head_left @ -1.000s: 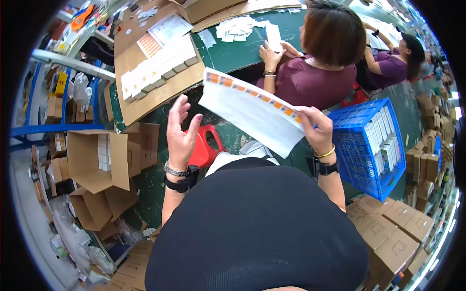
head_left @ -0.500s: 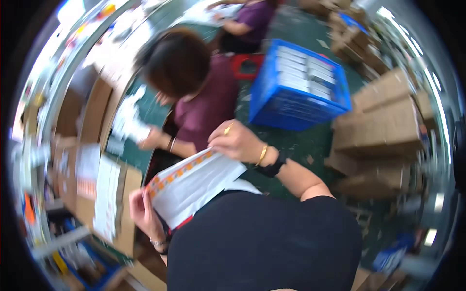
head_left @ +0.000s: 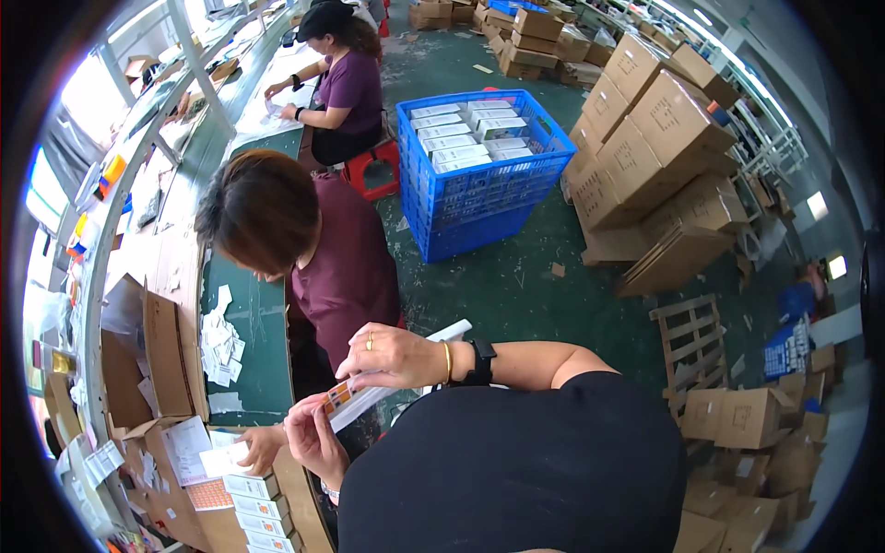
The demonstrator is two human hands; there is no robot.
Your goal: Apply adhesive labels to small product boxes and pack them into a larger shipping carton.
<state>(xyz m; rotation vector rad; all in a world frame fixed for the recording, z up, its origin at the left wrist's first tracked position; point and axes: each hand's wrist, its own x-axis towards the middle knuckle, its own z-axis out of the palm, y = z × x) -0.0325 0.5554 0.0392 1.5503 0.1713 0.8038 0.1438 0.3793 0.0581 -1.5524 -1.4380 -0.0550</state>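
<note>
Between my hands, close to my body, is a white sticker sheet (head_left: 361,406) with a band of orange labels, seen at a steep slant. My left hand (head_left: 313,441) pinches its lower left end, thumb and fingers pressed together. My right hand (head_left: 395,357) lies over the upper edge, its fingers closed on the sheet near the orange labels. The far end of a white sheet or roll (head_left: 452,331) sticks out beyond my right wrist; whether it belongs to the same sheet I cannot tell. Just left of my left hand, a co-worker's hand (head_left: 265,447) holds a small white box (head_left: 225,460).
A row of white boxes (head_left: 261,507) stands on cardboard at lower left, beside an orange label sheet (head_left: 210,496). White slips (head_left: 220,343) lie on the green bench. A co-worker (head_left: 346,267) sits close ahead. A blue crate (head_left: 489,198) of boxes and stacked cartons (head_left: 636,157) stand beyond.
My hands have come closer together, and the sheet has turned from broad face to slanted edge. The co-worker's hand has moved from the bench to the white boxes. My view has shifted.
</note>
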